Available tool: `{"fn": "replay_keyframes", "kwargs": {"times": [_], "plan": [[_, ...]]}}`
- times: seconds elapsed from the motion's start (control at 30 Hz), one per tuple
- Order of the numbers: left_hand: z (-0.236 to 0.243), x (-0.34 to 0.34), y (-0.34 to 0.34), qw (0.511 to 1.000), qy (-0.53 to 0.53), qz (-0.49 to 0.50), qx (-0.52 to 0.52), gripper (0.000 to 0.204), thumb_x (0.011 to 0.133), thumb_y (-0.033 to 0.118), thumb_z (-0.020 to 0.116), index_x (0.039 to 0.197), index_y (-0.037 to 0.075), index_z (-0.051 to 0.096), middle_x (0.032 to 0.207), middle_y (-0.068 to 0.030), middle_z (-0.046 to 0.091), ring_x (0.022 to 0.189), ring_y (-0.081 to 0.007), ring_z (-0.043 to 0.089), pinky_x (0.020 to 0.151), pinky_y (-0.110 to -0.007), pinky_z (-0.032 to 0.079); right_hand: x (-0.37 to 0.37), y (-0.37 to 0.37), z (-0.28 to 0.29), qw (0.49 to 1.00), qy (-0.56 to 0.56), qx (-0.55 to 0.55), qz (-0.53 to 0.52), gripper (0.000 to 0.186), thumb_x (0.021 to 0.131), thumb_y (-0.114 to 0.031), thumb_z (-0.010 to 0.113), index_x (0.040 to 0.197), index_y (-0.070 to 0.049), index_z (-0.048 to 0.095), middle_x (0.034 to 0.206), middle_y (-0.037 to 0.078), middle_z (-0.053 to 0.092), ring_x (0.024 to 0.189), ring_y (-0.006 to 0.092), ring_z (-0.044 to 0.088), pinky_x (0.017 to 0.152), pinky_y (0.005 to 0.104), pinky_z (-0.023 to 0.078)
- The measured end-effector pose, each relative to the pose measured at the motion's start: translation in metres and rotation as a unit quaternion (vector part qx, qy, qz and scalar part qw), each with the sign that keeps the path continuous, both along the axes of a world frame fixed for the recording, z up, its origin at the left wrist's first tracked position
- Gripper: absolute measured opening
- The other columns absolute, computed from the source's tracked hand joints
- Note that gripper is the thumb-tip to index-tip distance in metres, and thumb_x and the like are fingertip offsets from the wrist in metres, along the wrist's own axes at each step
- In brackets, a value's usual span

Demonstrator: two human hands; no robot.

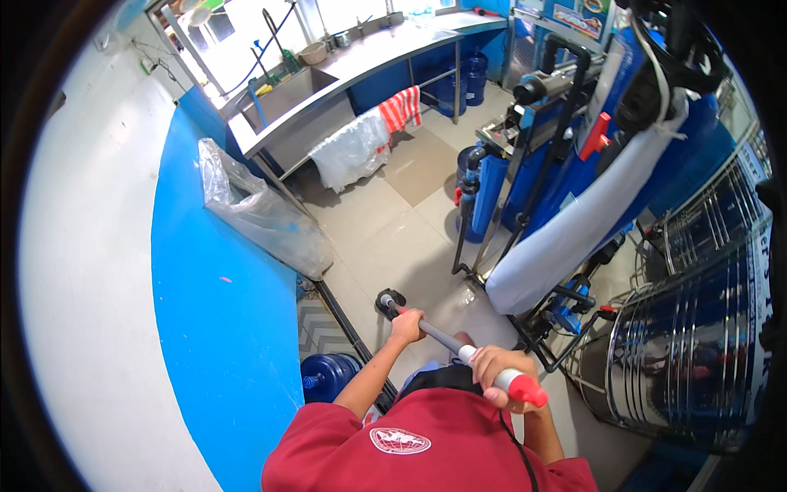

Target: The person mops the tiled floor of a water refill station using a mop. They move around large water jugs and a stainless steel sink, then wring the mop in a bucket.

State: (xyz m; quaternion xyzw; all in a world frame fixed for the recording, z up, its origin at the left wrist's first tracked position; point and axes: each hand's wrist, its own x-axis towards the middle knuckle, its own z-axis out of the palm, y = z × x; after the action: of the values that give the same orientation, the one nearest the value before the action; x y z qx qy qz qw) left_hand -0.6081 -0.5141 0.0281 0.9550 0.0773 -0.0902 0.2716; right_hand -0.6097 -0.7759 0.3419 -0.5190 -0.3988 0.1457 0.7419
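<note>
Both my hands are closed round a long-handled pole [443,335] with a grey shaft, a white grip and a red end cap. My right hand [502,375] wraps the white grip close to the red end, near my chest. Farther down, my left hand [407,325] grips the grey shaft. A small dark head [390,302] shows at the pole's far end, low over the tiled floor [373,238]. I cannot make out what kind of tool head it is, or whether it touches the tiles.
Left of me stand a clear plastic bag [262,217] and a blue water jug [328,375] lying on its side. Ahead is a steel sink counter [361,70] with a striped cloth [400,109] on its rail. Pipes, blue tanks [537,176] and a shiny steel tank [680,361] line the right.
</note>
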Motion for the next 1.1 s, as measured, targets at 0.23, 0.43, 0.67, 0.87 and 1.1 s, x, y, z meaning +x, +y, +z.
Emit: {"fn": "replay_keyframes", "kwargs": {"times": [0.23, 0.43, 0.67, 0.87, 1.1], "plan": [[-0.013, 0.074, 0.055, 0.997, 0.015, 0.08, -0.007, 0.023, 0.07, 0.018, 0.069, 0.092, 0.02, 0.067, 0.094, -0.0114, 0.069, 0.09, -0.035, 0.067, 0.076, -0.047, 0.053, 0.058, 0.039, 0.0, 0.993, -0.063, -0.04, 0.086, 0.023, 0.073, -0.005, 0.072, 0.063, -0.007, 0.052, 0.063, 0.006, 0.055, 0.065, 0.0248, 0.057, 0.078, 0.0384, 0.047], [-0.032, 0.164, 0.106, 0.999, 0.013, 0.036, 0.033, 0.023, 0.073, 0.02, 0.069, 0.095, 0.021, 0.067, 0.098, -0.0092, 0.069, 0.093, -0.033, 0.067, 0.077, -0.046, 0.053, 0.116, 0.084, -0.029, 0.998, -0.054, -0.017, 0.011, 0.022, 0.074, -0.003, 0.07, 0.062, -0.007, 0.052, 0.063, 0.006, 0.055, 0.062, 0.0241, 0.057, 0.078, 0.0385, 0.047], [-0.011, 0.246, 0.167, 0.996, -0.002, 0.076, 0.053, 0.043, 0.081, 0.045, 0.071, 0.109, 0.013, 0.062, 0.097, -0.0142, 0.067, 0.091, -0.0351, 0.066, 0.076, -0.047, 0.053, 0.215, 0.186, -0.079, 0.984, -0.092, 0.133, -0.079, 0.016, 0.068, 0.001, 0.058, 0.059, -0.006, 0.047, 0.056, 0.009, 0.051, 0.052, 0.0272, 0.054, 0.055, 0.0361, 0.045], [0.02, 0.287, 0.234, 0.979, -0.152, 0.127, -0.048, 0.045, 0.082, 0.043, 0.072, 0.114, 0.013, 0.058, 0.111, -0.016, 0.064, 0.1, -0.0357, 0.063, 0.084, -0.045, 0.05, 0.297, 0.277, -0.103, 0.99, -0.107, 0.087, -0.008, 0.018, 0.072, 0.002, 0.056, 0.061, -0.005, 0.044, 0.059, 0.01, 0.048, 0.053, 0.0278, 0.049, 0.055, 0.0375, 0.04], [-0.006, 0.381, 0.334, 0.949, -0.198, 0.202, -0.138, 0.058, 0.084, 0.035, 0.074, 0.121, -0.001, 0.05, 0.131, -0.0269, 0.049, 0.128, -0.041, 0.045, 0.106, -0.045, 0.037, 0.395, 0.386, -0.111, 0.993, -0.112, 0.022, -0.006, 0.017, 0.079, -0.001, 0.051, 0.064, -0.003, 0.045, 0.062, 0.01, 0.049, 0.056, 0.0244, 0.048, 0.059, 0.0341, 0.042]]}}
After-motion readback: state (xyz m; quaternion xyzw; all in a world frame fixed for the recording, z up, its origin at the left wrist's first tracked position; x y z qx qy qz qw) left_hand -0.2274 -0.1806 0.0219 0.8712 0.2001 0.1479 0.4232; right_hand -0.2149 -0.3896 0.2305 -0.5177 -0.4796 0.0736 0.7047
